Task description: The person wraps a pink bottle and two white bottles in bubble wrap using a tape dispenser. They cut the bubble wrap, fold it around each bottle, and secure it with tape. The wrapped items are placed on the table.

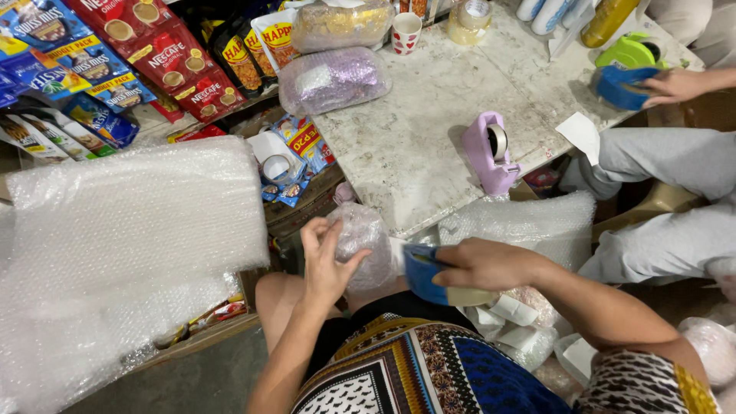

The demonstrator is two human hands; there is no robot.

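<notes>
Two hands over the lap | big bubble wrap sheet (115, 230) lies left | marble table (429, 130) ahead | left hand (326, 264) cups a bubble-wrapped bundle (364, 241) | right hand (483, 264) clenches a blue tape dispenser (425, 276) touching it | pink tape dispenser (489, 153) on table.

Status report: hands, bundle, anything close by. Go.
Left hand steadies bubble-wrapped bundle. Right hand grips blue tape dispenser against it. Another person's hand at table's far corner, apart.

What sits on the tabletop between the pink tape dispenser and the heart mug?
Bare marble tabletop between the pink tape dispenser and heart mug, in the head view.
</notes>
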